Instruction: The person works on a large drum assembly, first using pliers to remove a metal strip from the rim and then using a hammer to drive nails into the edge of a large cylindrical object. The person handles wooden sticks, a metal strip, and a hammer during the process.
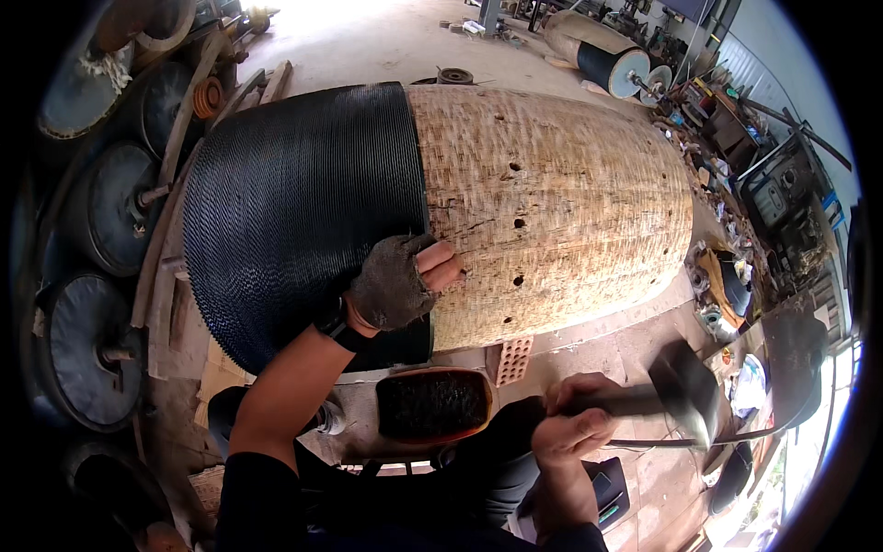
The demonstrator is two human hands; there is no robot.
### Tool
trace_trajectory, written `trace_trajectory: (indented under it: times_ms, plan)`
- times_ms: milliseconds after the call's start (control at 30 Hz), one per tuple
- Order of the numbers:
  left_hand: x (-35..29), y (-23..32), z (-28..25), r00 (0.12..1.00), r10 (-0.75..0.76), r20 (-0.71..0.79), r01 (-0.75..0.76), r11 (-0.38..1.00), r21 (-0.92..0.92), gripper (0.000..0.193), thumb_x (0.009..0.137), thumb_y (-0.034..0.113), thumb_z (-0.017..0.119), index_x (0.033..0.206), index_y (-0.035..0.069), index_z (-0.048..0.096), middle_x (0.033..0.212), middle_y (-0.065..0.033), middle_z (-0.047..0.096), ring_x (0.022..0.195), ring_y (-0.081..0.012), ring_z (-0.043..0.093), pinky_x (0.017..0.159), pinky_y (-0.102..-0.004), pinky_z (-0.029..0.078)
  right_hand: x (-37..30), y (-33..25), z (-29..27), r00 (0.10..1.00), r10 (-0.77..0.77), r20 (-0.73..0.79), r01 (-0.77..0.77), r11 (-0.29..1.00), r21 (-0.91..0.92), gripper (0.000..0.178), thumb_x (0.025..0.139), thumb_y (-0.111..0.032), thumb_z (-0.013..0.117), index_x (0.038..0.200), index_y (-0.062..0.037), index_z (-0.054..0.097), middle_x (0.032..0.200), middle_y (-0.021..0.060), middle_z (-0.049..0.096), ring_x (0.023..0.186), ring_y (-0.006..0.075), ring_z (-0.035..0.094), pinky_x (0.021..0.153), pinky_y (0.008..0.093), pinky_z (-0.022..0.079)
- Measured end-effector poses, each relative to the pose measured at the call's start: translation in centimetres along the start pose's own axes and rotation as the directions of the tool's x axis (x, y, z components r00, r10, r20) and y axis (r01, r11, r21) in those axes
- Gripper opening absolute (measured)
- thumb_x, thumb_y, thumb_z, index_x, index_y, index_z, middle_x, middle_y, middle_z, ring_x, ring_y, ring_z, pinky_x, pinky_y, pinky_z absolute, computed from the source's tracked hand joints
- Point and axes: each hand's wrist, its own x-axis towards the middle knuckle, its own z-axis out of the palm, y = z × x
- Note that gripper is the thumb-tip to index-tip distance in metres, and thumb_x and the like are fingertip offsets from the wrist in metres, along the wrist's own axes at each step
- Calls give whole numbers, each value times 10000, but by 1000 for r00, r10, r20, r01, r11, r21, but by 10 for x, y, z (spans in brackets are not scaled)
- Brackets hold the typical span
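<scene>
A big wooden drum [561,193] lies on its side before me. Its left part is covered in a black, finely ridged layer [303,202]; several dark holes dot the bare wood. My left hand [397,281], in a grey fingerless glove, rests at the border between black layer and wood. Its bare fingertips are pressed together on the wood, with a tiny dark thing at their tips that I cannot make out. My right hand [584,419] is closed around the handle of a hammer [685,386], held low to the right and blurred by motion.
Below the drum sits a tub [432,407] of fine dark pieces, near a brick with holes [514,361]. Dark rollers with shafts [115,207] line the left side. Clutter [727,276] covers the right. Farther back lies another partly black-covered drum [589,51].
</scene>
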Motion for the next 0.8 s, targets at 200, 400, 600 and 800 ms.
trace_trajectory:
  times_ms: [200,400,600,800]
  plan:
    - [-4,-3,-3,995,58,-85,-58,998,3,270,726,126,749,973,58,666,972,-85,655,747,-258,676,592,-372,542,-5,10,-6,834,482,270,-329,826,-458,286,1047,-254,458,881,-25,492,602,42,503,474,140,435,444,301,350]
    - [-4,-2,0,1000,14,-27,-15,1000,-24,247,734,105,738,964,55,665,967,-91,647,734,-265,674,570,-377,536,-8,30,9,844,367,391,48,674,-737,312,1014,-277,514,867,-2,504,614,16,517,533,150,497,460,341,374]
    - [-2,-1,2,1000,14,-23,-13,1000,7,276,717,94,741,977,52,662,967,-89,640,732,-259,675,577,-365,548,-2,-5,-1,987,154,37,-158,977,141,329,1023,-239,428,908,33,575,645,58,552,527,136,488,492,251,372]
    - [4,-2,-8,999,33,29,-33,999,-13,234,748,64,700,977,42,656,941,-95,636,755,-265,676,628,-353,551,-13,26,-13,824,535,186,-476,833,-283,288,1049,-256,470,1002,20,539,661,11,560,530,123,502,486,260,389]
